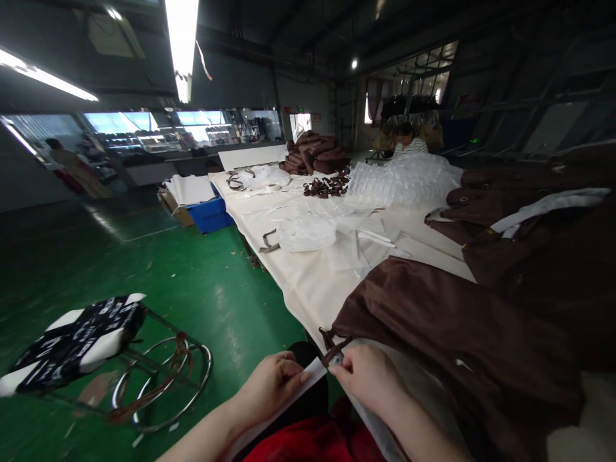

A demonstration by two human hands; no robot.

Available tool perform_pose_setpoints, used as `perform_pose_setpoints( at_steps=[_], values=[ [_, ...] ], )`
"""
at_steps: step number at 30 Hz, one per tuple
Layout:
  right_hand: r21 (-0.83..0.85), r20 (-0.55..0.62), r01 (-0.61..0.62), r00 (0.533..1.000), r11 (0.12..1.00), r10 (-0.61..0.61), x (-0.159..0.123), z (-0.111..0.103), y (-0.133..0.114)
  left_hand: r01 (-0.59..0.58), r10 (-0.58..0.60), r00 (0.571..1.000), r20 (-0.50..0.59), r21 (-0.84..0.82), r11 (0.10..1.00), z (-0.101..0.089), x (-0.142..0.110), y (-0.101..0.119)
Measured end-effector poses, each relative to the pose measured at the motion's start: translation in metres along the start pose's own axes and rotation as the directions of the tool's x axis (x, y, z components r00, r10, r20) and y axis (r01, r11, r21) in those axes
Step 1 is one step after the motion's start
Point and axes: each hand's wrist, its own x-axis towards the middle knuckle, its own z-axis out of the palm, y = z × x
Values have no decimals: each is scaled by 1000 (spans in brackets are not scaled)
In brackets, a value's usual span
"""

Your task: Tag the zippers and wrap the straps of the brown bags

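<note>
A white strip (315, 371) is pinched between the thumb and fingers of my left hand (275, 385), low in the middle of the head view. Close beside it on the right, my right hand (369, 380) is closed on the end of a short brown strap (335, 351). The strip's upper end meets the strap; whether the two are joined I cannot tell. That strap runs to the near corner of a dark brown bag (447, 327), which lies slack over the table's near end. My right fingertips partly hide the strap's end.
Clear plastic bags (308, 228) and white sheets lie on the cream-covered table (308, 292). Farther back are a heap of brown bags (315, 154), small brown pieces (327, 185) and stacked clear plastic (404, 183). A stool (81, 333) stands left; a person (409, 142) sits beyond the table.
</note>
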Motion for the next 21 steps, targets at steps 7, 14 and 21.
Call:
perform_pose_setpoints(
  at_steps=[7,14,21],
  values=[
    [-70,-14,46,999,996,-48,-3,-26,19,-45,91,964,251,-181,982,-11,20,-5],
    [-56,122,160,981,985,-152,3,-14,14,78,11,956,292,-290,954,0,30,-14],
    [-1,40,85,996,996,-85,1,-24,19,43,16,978,209,-275,961,5,57,-8]
  ],
)
